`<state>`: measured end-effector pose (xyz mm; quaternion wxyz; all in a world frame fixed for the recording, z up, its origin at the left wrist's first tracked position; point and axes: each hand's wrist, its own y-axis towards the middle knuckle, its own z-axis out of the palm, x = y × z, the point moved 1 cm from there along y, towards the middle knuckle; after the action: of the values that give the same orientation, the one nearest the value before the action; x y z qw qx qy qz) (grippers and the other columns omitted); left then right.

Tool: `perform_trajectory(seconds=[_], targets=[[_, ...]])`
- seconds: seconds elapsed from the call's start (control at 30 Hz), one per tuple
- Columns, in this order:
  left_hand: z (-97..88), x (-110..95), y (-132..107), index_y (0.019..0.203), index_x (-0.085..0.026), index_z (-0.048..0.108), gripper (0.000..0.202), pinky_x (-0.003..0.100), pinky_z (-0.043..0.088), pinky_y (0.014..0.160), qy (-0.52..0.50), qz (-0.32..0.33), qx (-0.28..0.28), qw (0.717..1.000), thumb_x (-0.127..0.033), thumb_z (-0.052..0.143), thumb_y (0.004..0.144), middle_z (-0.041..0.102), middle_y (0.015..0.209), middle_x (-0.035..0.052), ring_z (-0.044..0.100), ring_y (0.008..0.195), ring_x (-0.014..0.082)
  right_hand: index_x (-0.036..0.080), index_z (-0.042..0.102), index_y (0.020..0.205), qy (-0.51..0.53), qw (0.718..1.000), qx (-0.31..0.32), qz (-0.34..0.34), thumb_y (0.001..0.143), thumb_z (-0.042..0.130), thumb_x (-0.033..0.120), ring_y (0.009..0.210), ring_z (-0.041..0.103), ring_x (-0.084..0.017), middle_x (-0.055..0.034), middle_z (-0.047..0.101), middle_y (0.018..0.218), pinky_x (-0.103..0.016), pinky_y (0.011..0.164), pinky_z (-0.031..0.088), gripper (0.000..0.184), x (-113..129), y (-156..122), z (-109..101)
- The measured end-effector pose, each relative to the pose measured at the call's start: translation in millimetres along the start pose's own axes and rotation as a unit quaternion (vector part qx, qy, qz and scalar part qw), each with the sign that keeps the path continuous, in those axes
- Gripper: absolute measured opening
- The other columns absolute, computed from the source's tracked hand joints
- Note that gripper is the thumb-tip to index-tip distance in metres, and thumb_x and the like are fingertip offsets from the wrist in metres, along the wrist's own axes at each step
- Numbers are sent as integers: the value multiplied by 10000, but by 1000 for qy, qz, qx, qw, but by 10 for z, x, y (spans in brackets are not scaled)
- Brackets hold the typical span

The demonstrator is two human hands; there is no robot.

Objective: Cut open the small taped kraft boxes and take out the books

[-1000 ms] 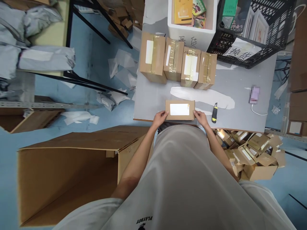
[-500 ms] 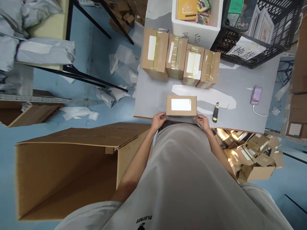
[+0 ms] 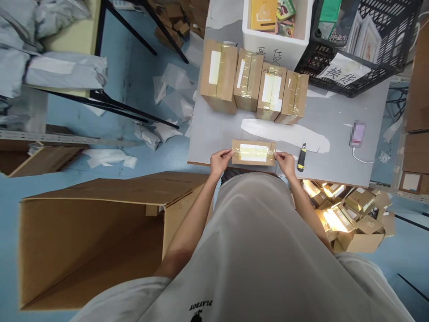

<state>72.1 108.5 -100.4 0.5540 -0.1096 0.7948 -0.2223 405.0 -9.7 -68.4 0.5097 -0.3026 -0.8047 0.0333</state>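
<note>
A small brown cardboard box (image 3: pixel 253 152) with a white label and clear tape across it lies at the near edge of the grey table (image 3: pixel 335 120). My left hand (image 3: pixel 220 160) grips its left end and my right hand (image 3: pixel 286 162) grips its right end, fingers closed on the box. Beyond it stand several taped brown boxes (image 3: pixel 254 85) in a row. A yellow-and-black utility knife (image 3: pixel 300 157) lies just right of my right hand.
A long white paper strip (image 3: pixel 288 132) lies behind the box. A white foam bin (image 3: pixel 276 42) and a black crate (image 3: pixel 355 49) sit at the back, a phone (image 3: pixel 358 133) on a cable at the right. A big open carton (image 3: pixel 90 241) stands on the floor at left, small boxes (image 3: pixel 348 214) at right.
The box has been turned over toward me: its broad labelled face gave way to a narrower taped side. My hands shifted from its near corners to its two ends.
</note>
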Motion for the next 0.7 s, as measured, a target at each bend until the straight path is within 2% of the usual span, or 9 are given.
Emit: perform_trajectory(seconds=[0.1, 0.2, 0.3, 0.4, 0.5, 0.6, 0.7], targets=[[22, 98, 30, 1201, -151, 891, 497, 462, 692, 1044, -24, 1, 3, 1000, -585, 799, 977, 893, 1197, 139, 851, 1083, 321, 198, 916, 1080, 17, 1000, 5, 6, 991, 681, 756, 1027, 867, -377, -161, 900, 1173, -529, 1010, 694, 612, -136, 27, 6], [-3, 212, 46, 1264, -157, 870, 438, 476, 671, 1108, -18, -1, -1, 1000, -485, 730, 1010, 868, 1308, 158, 836, 1160, 316, 200, 914, 1127, -3, 1000, 3, 9, 993, 680, 683, 1028, 853, -352, -162, 891, 1219, -516, 1036, 682, 553, -269, 21, -34], [-18, 331, 41, 1278, -182, 870, 414, 509, 639, 1176, 26, -2, 13, 1000, -310, 810, 890, 832, 1395, 166, 816, 1217, 336, 194, 906, 1248, -42, 999, 22, 27, 931, 755, 535, 980, 819, -314, -149, 886, 1241, -515, 1061, 667, 490, -376, -12, -31], [29, 414, 30, 1363, -203, 850, 608, 535, 661, 1135, 44, -8, 40, 998, -223, 877, 755, 791, 1463, 172, 797, 1244, 359, 165, 862, 1400, -57, 996, 55, 40, 834, 806, 414, 869, 774, -261, -126, 875, 1226, -493, 1031, 668, 621, -439, -43, 38], [114, 433, 33, 1424, -203, 827, 736, 562, 667, 1122, 33, -11, 64, 997, -226, 918, 693, 809, 1402, 179, 789, 1254, 365, 187, 842, 1451, -46, 996, 71, 35, 788, 823, 382, 803, 736, -220, -84, 865, 1210, -458, 996, 674, 691, -461, -44, 117], [169, 403, 43, 1378, -180, 844, 698, 576, 645, 1168, 19, -3, 83, 996, -267, 940, 691, 835, 1354, 175, 789, 1276, 375, 207, 865, 1402, -35, 996, 78, 30, 803, 836, 421, 798, 726, -223, -89, 858, 1214, -477, 995, 681, 637, -450, -32, 152], [164, 349, 32, 1344, -181, 853, 680, 576, 593, 1254, 2, 11, 90, 996, -365, 988, 704, 835, 1412, 154, 771, 1350, 381, 201, 893, 1317, -29, 996, 83, 18, 811, 882, 517, 999, 776, -294, -144, 832, 1306, -503, 1036, 680, 596, -396, -43, 129]])
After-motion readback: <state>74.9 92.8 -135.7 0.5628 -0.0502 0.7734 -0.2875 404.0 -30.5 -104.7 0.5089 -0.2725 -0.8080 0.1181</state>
